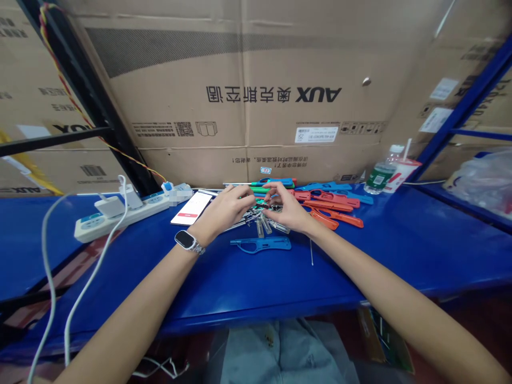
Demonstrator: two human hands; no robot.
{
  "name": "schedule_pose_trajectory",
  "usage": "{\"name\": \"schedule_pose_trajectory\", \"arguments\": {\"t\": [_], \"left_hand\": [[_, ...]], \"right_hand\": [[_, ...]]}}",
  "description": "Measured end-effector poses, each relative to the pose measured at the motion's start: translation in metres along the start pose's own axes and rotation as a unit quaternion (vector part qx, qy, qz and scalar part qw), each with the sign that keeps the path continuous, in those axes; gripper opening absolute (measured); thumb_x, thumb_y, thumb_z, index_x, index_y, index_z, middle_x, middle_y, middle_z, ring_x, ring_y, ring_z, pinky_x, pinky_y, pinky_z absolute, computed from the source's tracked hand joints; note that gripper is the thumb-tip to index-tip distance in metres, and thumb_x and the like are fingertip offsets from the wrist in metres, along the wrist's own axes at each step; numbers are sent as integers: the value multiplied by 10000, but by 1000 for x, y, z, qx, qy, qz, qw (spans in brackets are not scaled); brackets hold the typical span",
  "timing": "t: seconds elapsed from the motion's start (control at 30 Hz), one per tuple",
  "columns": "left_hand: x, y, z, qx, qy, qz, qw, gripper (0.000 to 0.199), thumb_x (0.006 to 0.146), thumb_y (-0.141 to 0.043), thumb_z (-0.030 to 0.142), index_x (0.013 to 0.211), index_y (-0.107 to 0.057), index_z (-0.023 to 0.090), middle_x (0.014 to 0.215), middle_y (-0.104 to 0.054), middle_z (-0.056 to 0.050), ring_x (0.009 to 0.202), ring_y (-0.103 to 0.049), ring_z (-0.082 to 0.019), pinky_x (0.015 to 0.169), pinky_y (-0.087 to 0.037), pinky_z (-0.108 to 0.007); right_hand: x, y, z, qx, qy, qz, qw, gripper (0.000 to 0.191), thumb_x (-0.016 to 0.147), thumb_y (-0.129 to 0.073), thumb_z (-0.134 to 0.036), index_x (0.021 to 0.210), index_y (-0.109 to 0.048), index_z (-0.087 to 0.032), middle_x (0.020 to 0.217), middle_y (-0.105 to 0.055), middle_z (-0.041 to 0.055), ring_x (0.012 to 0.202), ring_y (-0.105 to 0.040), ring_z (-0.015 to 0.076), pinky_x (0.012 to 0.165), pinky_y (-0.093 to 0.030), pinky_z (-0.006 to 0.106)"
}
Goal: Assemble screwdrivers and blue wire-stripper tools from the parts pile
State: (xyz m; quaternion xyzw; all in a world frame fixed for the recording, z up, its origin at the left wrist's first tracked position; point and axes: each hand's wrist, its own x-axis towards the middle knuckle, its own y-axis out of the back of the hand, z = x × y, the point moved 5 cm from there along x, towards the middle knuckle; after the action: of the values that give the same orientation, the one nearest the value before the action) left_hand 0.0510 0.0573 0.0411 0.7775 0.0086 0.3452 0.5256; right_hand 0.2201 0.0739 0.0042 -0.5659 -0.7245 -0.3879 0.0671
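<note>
My left hand (pixel 226 209), with a watch (pixel 184 240) on its wrist, has its fingers bent and closed over the left side of a heap of small metal and wire parts (pixel 256 214). Facing it, my right hand (pixel 288 209) curls its thumb and fingers at the heap's right side. Whatever lies between the fingertips is too small to make out. Clear plastic lighter fuel tanks (pixel 267 224) lie just below the hands. A blue lighter casing half (pixel 262 244) rests flat nearer to me. Red casings (pixel 332 200) and orange casings (pixel 344 217) are piled right of my right hand.
A phone (pixel 192 208) lies by my left wrist. Farther left is a power strip (pixel 136 212) with white cables. A water bottle (pixel 380 173) and a cup (pixel 401 175) stand at the back right. A large cardboard box (pixel 272 64) closes off the back.
</note>
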Motion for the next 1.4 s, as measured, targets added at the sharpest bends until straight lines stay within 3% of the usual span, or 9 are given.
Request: {"name": "schedule_pose_trajectory", "arguments": {"t": [0.2, 0.4, 0.67, 0.83, 0.97, 1.23, 1.4], "left_hand": [[-8, -3, 3, 45, -18, -33, 998, 260, 1042, -415, 138, 920, -637, 193, 1049, -670, -100, 860, -567, -220, 801, -448, -370], [-12, -5, 5, 95, -25, -11, 995, 242, 1033, -438, 116, 918, -638, 191, 1042, -680, -87, 842, -576, -214, 774, -431, -357], [-15, -3, 10, 138, -53, 31, 989, 212, 1024, -458, 98, 922, -630, 169, 982, -676, -90, 795, -570, -210, 725, -428, -347], [-14, -2, 9, 95, -3, 81, 992, 186, 1031, -469, 138, 907, -606, 159, 897, -634, -82, 775, -557, -213, 689, -438, -331], [-16, 1, 8, 39, 29, 124, 991, 116, 1018, -473, 121, 1009, -586, 145, 921, -621, -84, 826, -572, -219, 702, -469, -324], [-22, 5, 15, -17, 44, 179, 983, 111, 994, -502, 98, 1011, -590, 164, 896, -543, -53, 803, -541, -197, 695, -495, -315], [-24, 5, 17, -40, 68, 222, 972, 100, 971, -552, 94, 985, -591, 185, 882, -508, -30, 815, -524, -193, 693, -492, -311]], "right_hand": [[-1, -4, -1, -96, -6, -38, 995, 191, 849, -706, -196, 1039, -711, -177, 897, -731, 48, 865, -691, 208, 855, -531, 384], [-6, 0, -3, -113, -12, -20, 993, 92, 852, -714, -196, 933, -753, -175, 889, -760, 58, 847, -689, 204, 828, -516, 368], [-11, 4, 0, -2, -59, -20, 998, 132, 851, -713, -267, 926, -751, -164, 832, -727, 51, 721, -644, 170, 675, -516, 314], [-15, 5, -3, -2, -35, 27, 999, 189, 870, -711, -340, 953, -754, -177, 869, -739, 59, 709, -636, 166, 676, -511, 316], [-18, 6, -7, 33, -19, 66, 997, 245, 863, -715, -407, 940, -787, -186, 871, -749, 68, 702, -627, 165, 665, -495, 316], [-19, 5, -5, 192, -136, 32, 971, 373, 726, -826, -515, 883, -799, -178, 601, -578, -19, 473, -352, 72, 458, -252, 252], [-17, 5, -4, 256, -165, 39, 951, 366, 674, -866, -476, 855, -772, -172, 633, -625, -9, 452, -350, 51, 437, -211, 242]]}}
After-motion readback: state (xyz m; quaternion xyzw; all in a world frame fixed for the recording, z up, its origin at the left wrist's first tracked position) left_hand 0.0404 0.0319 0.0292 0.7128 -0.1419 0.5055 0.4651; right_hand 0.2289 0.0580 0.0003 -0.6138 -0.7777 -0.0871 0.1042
